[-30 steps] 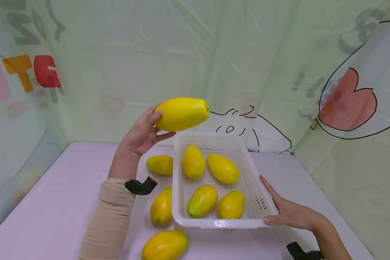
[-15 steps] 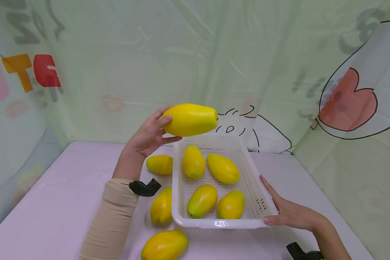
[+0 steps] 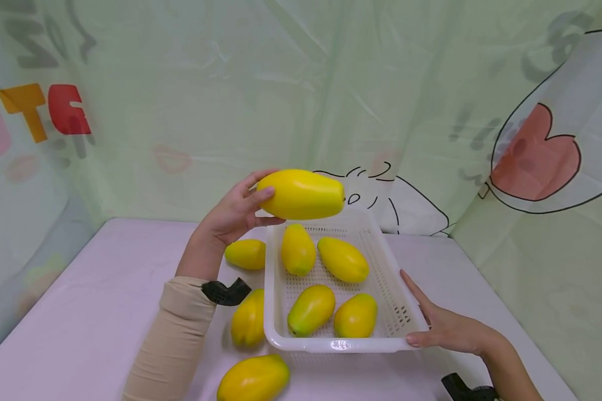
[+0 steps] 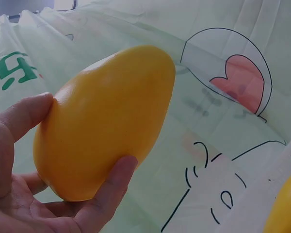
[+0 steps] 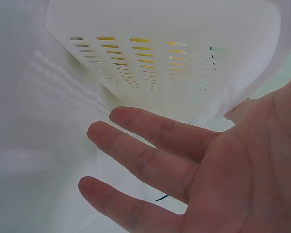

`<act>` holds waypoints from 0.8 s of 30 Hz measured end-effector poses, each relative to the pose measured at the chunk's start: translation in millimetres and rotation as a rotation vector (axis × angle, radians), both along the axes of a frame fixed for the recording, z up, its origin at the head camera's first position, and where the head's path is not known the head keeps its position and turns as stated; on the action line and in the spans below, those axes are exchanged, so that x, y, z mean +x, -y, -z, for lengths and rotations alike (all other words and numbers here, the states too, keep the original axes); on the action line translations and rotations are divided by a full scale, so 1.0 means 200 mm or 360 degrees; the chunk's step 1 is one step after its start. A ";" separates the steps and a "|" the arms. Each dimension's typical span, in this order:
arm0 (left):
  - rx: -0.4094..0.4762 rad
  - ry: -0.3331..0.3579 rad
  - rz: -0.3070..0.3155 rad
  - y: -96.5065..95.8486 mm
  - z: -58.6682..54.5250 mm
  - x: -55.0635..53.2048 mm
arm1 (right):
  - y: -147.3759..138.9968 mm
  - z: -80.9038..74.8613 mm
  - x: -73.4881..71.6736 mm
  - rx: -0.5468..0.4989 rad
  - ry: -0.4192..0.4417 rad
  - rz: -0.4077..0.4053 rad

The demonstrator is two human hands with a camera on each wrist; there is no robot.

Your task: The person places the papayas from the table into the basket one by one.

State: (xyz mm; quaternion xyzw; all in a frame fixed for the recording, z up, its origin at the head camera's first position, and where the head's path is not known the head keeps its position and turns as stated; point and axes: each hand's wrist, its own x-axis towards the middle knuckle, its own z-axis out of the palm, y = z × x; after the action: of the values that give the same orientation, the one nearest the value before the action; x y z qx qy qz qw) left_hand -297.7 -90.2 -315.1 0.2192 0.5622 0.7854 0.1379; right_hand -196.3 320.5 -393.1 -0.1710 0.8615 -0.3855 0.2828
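In the head view my left hand [image 3: 236, 209] holds a yellow papaya [image 3: 303, 195] by its rounder end, above the back left of a white plastic basket [image 3: 396, 295]. The left wrist view shows fingers and thumb spread round this papaya [image 4: 111, 116], its narrower end pointing away from the palm. Inside the basket lie several more papayas [image 3: 343, 260], apart from each other. At the basket's front right corner, the thumb of my right hand [image 3: 451, 328] rests on the rim. Its other fingers [image 5: 145, 162] extend straight beside the slotted wall in the right wrist view.
On the light cloth-covered table [image 3: 105, 312], left of the basket, one papaya [image 3: 246, 254] lies at the back, another papaya [image 3: 249, 318] in the middle and a third papaya [image 3: 254, 379] near the front. A printed pale green curtain [image 3: 221, 100] encloses the back and sides.
My left hand has moved the papaya rightward and down, from over the basket's left back corner to further over its back edge. The right hand and the basket have stayed in place.
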 end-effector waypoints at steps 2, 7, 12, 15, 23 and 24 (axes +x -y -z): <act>-0.0020 -0.0016 0.0015 0.00 0.00 0.00 | 0.00 0.00 0.00 -0.0009 0.0007 0.0001; -0.0059 -0.0013 0.0033 -0.01 0.00 0.01 | 0.00 0.00 0.00 -0.0017 0.0006 0.0004; -0.0111 -0.0004 0.0047 -0.02 0.01 0.01 | 0.00 0.00 0.00 -0.0021 0.0010 0.0007; -0.0155 -0.0024 0.0069 -0.02 0.02 0.01 | 0.00 0.00 0.00 -0.0021 0.0021 0.0008; -0.0334 -0.0121 0.0142 -0.05 0.03 0.01 | 0.00 0.00 0.00 -0.0028 0.0022 -0.0003; -0.0365 -0.0135 0.0147 -0.05 0.03 0.01 | 0.00 0.00 0.00 -0.0030 0.0019 -0.0004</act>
State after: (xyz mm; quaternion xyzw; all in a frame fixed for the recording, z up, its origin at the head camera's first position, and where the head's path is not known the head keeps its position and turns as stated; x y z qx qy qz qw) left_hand -295.5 -79.2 -321.5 0.2607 0.6429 0.6988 0.1741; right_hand -196.1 320.3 -392.2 -0.1726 0.8559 -0.3942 0.2868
